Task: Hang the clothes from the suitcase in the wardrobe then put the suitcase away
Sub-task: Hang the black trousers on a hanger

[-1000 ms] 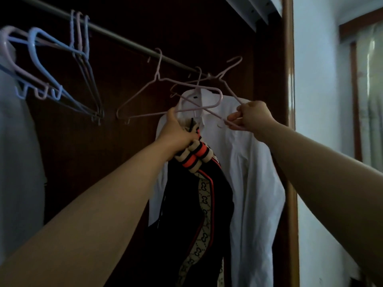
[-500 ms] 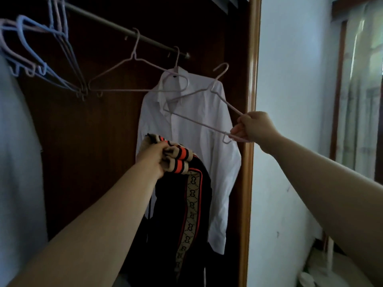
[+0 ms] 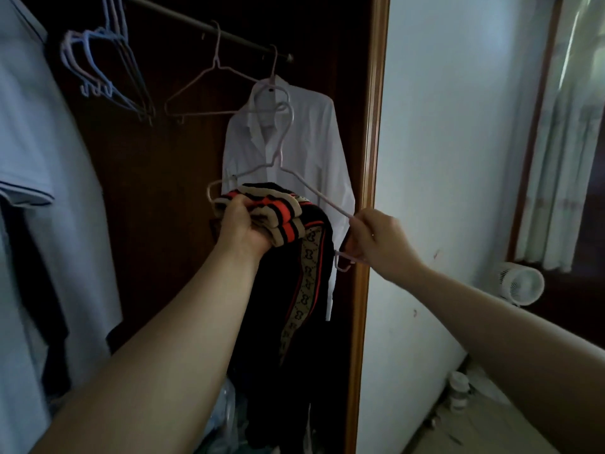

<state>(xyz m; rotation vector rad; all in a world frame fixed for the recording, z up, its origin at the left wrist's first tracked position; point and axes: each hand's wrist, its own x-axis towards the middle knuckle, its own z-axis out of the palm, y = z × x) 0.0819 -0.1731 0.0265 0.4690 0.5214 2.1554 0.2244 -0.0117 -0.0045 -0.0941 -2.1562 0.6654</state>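
rail (image 3: 196,22) | carries: white shirt (image 3: 304,142), empty hanger (image 3: 209,80), bunched hangers (image 3: 108,70)

- The black garment (image 3: 294,290) has a beige patterned stripe edged in red and a cuff banded in beige, black and orange. It hangs down in folds, bunched at its top.
- The pink hanger (image 3: 283,158) stands upright just behind the garment's top, hook uppermost and off the rail (image 3: 209,27).
- The white shirt (image 3: 307,142) hangs at the rail's right end, far inside the dark wardrobe (image 3: 157,175).
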